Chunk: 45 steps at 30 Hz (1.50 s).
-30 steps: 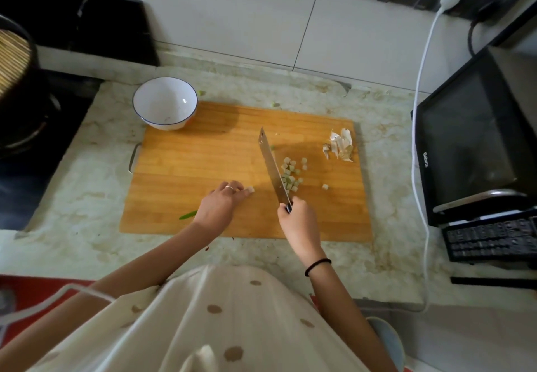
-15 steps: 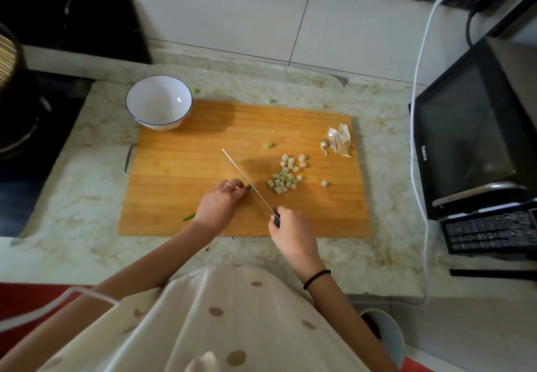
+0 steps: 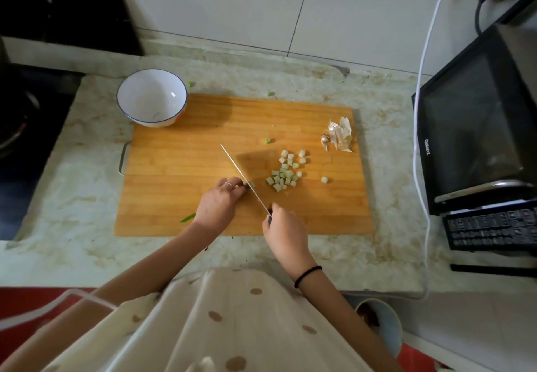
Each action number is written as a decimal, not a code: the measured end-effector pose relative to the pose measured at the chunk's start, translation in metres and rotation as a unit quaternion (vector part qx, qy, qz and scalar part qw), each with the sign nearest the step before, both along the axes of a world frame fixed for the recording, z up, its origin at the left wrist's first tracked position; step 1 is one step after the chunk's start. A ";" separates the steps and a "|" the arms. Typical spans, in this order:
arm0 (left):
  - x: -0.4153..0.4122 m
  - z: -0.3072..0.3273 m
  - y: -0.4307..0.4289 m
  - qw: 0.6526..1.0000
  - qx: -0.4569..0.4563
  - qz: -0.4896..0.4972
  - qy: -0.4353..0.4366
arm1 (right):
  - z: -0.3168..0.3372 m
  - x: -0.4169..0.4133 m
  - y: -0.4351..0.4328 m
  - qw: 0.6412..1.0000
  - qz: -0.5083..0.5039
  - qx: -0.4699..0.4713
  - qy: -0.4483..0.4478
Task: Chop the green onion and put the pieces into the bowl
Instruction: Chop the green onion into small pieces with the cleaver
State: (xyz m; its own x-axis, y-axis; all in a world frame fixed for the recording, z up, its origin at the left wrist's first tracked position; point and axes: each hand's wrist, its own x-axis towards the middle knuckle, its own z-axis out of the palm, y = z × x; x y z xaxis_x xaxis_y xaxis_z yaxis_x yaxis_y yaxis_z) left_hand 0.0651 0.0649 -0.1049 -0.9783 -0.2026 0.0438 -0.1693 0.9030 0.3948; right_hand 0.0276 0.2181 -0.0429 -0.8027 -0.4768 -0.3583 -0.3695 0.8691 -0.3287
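Note:
A wooden cutting board (image 3: 180,197) lies on the marble counter. My left hand (image 3: 218,204) holds down the green onion, whose pale cut end (image 3: 250,184) shows at my fingertips and whose green tip (image 3: 188,217) pokes out behind the wrist. My right hand (image 3: 283,230) grips the handle of a knife (image 3: 242,177); its blade stands edge-down right against the onion's end. A pile of chopped onion pieces (image 3: 286,172) lies to the right of the blade. The white bowl (image 3: 152,98) with a blue rim sits at the board's far left corner.
Garlic skins (image 3: 338,137) lie at the board's far right. Stray onion bits (image 3: 268,140) sit on the board and counter. A black microwave (image 3: 476,127) stands at the right with a white cable (image 3: 421,127) beside it. A dark stove (image 3: 26,127) is at the left.
The knife blade swung from tilted flat beside the pile to upright against the onion's end. My left hand stayed on the onion.

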 end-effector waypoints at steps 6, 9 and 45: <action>0.000 0.000 0.001 1.000 0.010 0.000 -0.003 | -0.005 -0.015 -0.027 0.999 -0.035 -0.024 -0.025; 0.001 0.002 0.001 1.000 0.004 -0.002 -0.006 | -0.006 -0.019 -0.030 0.998 -0.035 -0.038 -0.037; 0.002 0.012 0.004 1.000 -0.006 -0.018 0.019 | 0.000 0.001 0.013 0.998 0.043 0.006 0.039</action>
State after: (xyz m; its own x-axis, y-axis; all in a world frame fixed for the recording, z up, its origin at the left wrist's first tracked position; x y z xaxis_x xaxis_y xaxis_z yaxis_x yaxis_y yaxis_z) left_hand 0.0672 0.0693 -0.0933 -0.9827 -0.1658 0.0823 -0.1213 0.9128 0.3900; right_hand 0.0284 0.2313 -0.0427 -0.7844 -0.5415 -0.3024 -0.4671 0.8366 -0.2864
